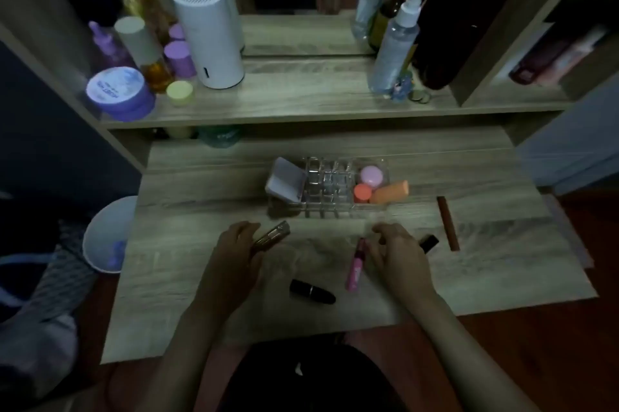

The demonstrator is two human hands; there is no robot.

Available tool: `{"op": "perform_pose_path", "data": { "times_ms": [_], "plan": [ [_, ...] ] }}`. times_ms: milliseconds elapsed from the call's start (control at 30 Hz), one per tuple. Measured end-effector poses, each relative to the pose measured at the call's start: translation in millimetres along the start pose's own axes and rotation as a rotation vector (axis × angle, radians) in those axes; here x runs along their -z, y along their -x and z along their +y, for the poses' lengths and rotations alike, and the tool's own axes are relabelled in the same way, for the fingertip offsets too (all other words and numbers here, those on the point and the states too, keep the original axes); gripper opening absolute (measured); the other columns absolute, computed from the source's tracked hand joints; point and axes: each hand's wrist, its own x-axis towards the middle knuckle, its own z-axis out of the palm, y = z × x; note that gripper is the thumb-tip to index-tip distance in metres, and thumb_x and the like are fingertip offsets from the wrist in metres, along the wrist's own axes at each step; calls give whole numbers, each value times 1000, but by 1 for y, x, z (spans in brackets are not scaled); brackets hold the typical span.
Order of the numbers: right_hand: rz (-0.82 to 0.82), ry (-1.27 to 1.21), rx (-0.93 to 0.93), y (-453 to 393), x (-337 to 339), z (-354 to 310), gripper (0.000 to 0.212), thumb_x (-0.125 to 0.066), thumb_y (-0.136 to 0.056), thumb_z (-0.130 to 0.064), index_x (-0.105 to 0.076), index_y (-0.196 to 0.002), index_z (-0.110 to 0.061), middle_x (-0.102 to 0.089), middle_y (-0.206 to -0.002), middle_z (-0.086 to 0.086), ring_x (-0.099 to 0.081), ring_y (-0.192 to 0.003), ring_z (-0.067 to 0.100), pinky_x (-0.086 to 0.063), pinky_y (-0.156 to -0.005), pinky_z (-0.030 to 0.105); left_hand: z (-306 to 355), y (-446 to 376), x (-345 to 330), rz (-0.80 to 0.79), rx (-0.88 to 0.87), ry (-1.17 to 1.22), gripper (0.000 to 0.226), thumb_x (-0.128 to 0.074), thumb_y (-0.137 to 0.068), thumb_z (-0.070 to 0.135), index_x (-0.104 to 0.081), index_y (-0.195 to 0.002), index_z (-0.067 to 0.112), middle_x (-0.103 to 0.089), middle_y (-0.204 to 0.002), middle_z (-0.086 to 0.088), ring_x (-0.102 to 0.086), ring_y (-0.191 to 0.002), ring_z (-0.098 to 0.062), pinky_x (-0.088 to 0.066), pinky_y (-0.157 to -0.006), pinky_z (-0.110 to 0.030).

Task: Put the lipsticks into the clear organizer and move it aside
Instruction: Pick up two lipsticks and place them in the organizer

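The clear organizer (330, 192) stands mid-table with a white compact (286, 184) leaning at its left and pink and orange items (371, 176) in its right end; its small slots look empty. My left hand (236, 256) is shut on a gold-brown lipstick (272, 235), just in front of the organizer's left corner. My right hand (398, 256) hovers with fingers spread, fingertips touching a pink lipstick (355, 266) lying on the table. A black lipstick (312, 291) lies between my hands. Another black tube (428, 243) peeks out right of my right hand. A long brown stick (448, 223) lies further right.
A raised shelf behind holds a white cylinder (209, 36), purple jars (119, 93), spray bottles (395, 43) and a dark bottle (462, 19). A mirror stands at the back. A white bin (107, 234) sits on the floor at the left. The table's front edge (268, 338) is near my lap.
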Motion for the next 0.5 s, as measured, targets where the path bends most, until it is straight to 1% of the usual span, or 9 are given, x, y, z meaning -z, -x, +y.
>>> {"op": "perform_pose_path", "data": {
  "times_ms": [33,100,167,233,300,400,500],
  "plan": [
    [-21,-4,-26,-3,-3,-1,30,-60,-87,-20,-61,-115,-7,-64,-111,14,-63,-97,30,-51,-74,37,-4,-3,-4,0,-11,-3,46,-66,-80,1,-55,-123,-6,-55,-125,-27,-53,-113,-41,-46,-95,-46],
    [-30,-14,-28,-9,-8,-4,30,-62,-85,-20,-61,-112,-6,-65,-108,14,-62,-97,30,-49,-76,35,-5,-9,-6,3,-28,-7,44,-63,-82,10,-56,-123,-3,-56,-124,-24,-55,-111,-38,-50,-91,-45],
    [-57,-22,-18,-13,-13,-8,23,-64,-84,-19,-63,-101,-4,-66,-99,15,-62,-92,30,-46,-72,33,-3,-16,-8,-7,-39,-10,44,-58,-85,19,-54,-125,1,-56,-124,-20,-55,-109,-32,-52,-88,-43],
    [-79,-13,-30,-16,-18,-11,18,-64,-83,-22,-62,-90,-5,-66,-89,13,-60,-84,29,-40,-64,31,-4,-23,-12,0,-25,14,42,-60,-87,19,-53,-126,6,-55,-123,-15,-54,-107,-27,-51,-87,-38],
    [-104,5,-55,-21,-21,-14,16,-64,-82,-22,-60,-86,-7,-64,-87,11,-59,-81,27,-36,-60,29,-2,-27,-13,3,-3,38,39,-61,-86,20,-54,-123,11,-55,-120,-11,-53,-103,-22,-49,-83,-35],
    [-117,-5,-90,-26,-23,-15,13,-66,-81,-17,-60,-86,-7,-65,-89,11,-59,-81,25,-36,-61,27,-1,-30,-16,-18,15,54,35,-60,-86,22,-55,-120,17,-55,-116,-6,-53,-98,-18,-47,-80,-29],
    [-173,-25,-104,-29,-15,-19,13,-68,-80,-17,-65,-87,-6,-69,-90,13,-62,-84,27,-43,-66,29,-1,-31,-17,-48,19,25,33,-60,-86,24,-56,-119,20,-56,-115,-3,-53,-97,-16,-46,-77,-27]
  ]
}}
